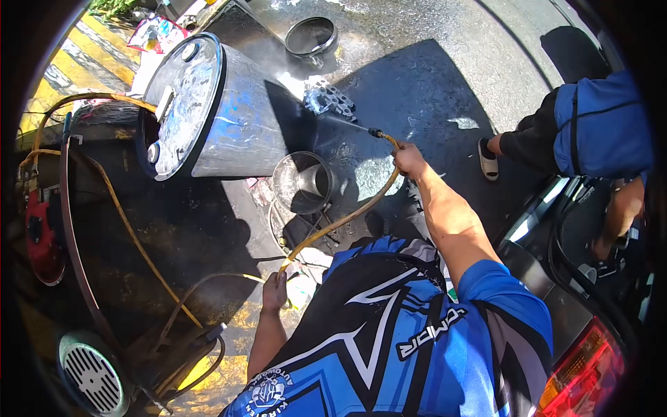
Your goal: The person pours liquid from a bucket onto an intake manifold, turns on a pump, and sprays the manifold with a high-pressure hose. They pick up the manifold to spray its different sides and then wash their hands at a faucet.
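Observation:
My right hand (410,160) is closed round a yellow hose (347,217) just behind its dark nozzle (376,132). A thin spray leaves the nozzle toward a grey metal part with round holes (326,97) on the wet ground. Lower down, my left hand (274,291) grips the same hose in front of my body. Left of the spray lies a large blue drum (243,118), tilted, with the hose passing over its lid. A round metal container (301,182) stands between the drum and my right arm.
A dark bucket (310,38) stands at the top. Red equipment (45,236) and a round slotted grille (92,375) are at the left. At the right, a person in blue (604,125) bends beside a vehicle with a red tail light (583,368). Loose hoses cross the lower left.

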`<state>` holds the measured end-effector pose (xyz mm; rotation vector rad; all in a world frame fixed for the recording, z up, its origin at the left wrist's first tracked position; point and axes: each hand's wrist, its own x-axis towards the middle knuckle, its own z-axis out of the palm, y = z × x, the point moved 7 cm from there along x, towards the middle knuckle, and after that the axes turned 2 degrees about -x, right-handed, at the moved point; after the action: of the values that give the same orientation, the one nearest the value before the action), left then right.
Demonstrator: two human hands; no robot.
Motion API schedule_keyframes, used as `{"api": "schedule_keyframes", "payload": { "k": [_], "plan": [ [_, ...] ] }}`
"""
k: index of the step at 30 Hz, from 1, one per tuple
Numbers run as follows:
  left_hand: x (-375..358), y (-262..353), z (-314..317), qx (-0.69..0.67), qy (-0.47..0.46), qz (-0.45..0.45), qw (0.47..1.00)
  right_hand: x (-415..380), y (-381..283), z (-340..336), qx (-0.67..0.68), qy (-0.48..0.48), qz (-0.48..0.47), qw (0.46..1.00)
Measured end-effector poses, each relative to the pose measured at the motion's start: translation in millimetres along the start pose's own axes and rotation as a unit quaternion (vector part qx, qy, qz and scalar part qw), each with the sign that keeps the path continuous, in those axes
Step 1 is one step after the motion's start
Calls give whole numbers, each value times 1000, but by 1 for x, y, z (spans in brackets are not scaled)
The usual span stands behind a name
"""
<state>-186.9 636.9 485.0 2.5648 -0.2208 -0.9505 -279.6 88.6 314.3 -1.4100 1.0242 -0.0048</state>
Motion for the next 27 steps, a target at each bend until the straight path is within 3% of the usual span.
{"api": "schedule_keyframes", "payload": {
  "k": [1, 6, 9, 10, 13, 16, 20, 27],
  "plan": [
    [-5, -4, -4, -3, 11, 16, 1000, -20, 21, 7, 139, -23, 67, 988],
    [-12, -13, -16, 68, 42, 106, 991, -77, 75, 14, 245, 28, 72, 966],
    [-4, -12, -19, 96, 17, 95, 991, -111, 93, 8, 269, 43, 140, 952],
    [-9, 11, -22, 97, 33, 130, 986, -120, 98, 9, 292, 36, 141, 945],
    [19, -21, -22, -6, 11, 136, 991, -134, 123, 11, 360, 22, 143, 922],
    [2, 41, -29, 54, 12, 142, 988, -119, 178, 32, 449, 29, 137, 882],
    [-2, 73, -31, 55, -1, 170, 984, -121, 200, 40, 504, 46, 140, 851],
    [3, 77, -25, 83, -12, 178, 980, -112, 212, 44, 504, 40, 142, 851]
  ]
}}
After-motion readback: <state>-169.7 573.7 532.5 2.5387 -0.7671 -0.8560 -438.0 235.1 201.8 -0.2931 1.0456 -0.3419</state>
